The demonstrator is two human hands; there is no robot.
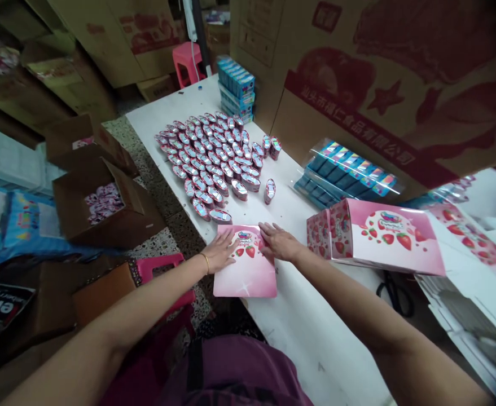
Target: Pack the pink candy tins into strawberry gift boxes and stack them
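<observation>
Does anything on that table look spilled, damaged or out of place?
Nothing seems spilled or damaged. One small packet stands apart from the packet cluster, and the cardboard stack at right has uneven edges; both look merely untidy.

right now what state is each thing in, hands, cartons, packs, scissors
left hand: open, palm down on pink carton
right hand: open, palm down on pink carton
pink carton: lying flat
strawberry box: folded into shape
oval packs: loosely clustered
nearer blue packs: in clear wrap
floor box: open, packets inside
scissors: blades hidden, can't tell
</observation>
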